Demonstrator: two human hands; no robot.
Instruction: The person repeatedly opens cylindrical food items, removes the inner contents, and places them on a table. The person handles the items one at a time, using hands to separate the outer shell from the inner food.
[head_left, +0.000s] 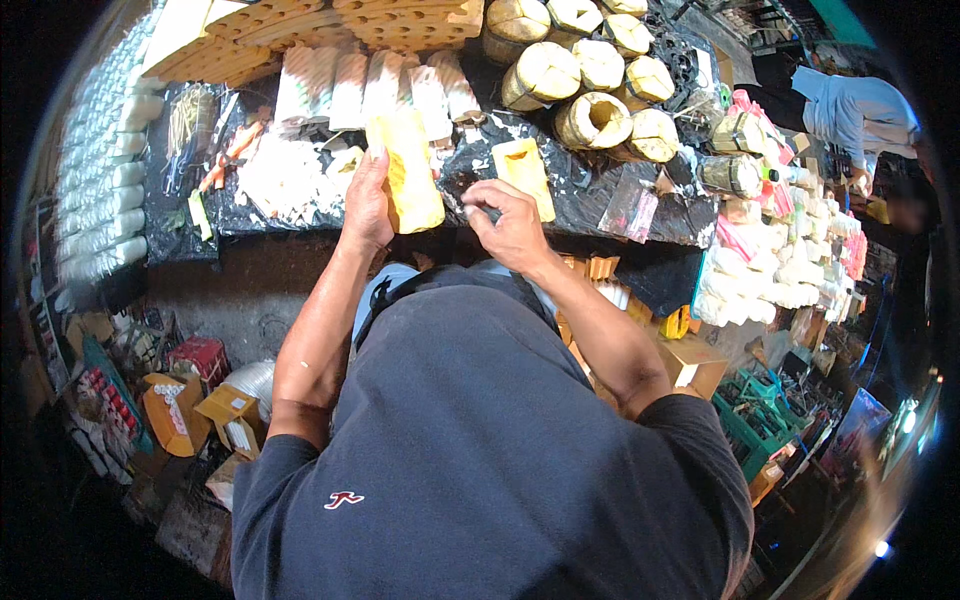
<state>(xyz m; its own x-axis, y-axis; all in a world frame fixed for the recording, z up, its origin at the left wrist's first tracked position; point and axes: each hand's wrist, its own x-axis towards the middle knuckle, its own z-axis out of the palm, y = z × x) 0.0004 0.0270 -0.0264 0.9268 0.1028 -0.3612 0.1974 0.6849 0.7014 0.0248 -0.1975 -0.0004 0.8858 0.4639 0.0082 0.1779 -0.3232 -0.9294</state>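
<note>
My left hand [370,205] is closed around the side of a long yellow block [408,180], held upright above the front edge of the black-covered table. The block looks like one half of a mould, with a shallow hollow in its face. Just right of it, my right hand [508,228] has its fingers curled in toward the thumb. Whatever is between those fingertips, if anything, is too small to make out. Behind that hand a second yellow block [523,172] with a hollow lies on the table, apart from the first.
White scraps [285,180] and pale ribbed blocks [350,90] cover the table's left and back. Round cream moulds bound with dark bands [598,120] stack at the back right. White bundles [750,275] pile farther right. A person in a blue top [850,105] bends over there.
</note>
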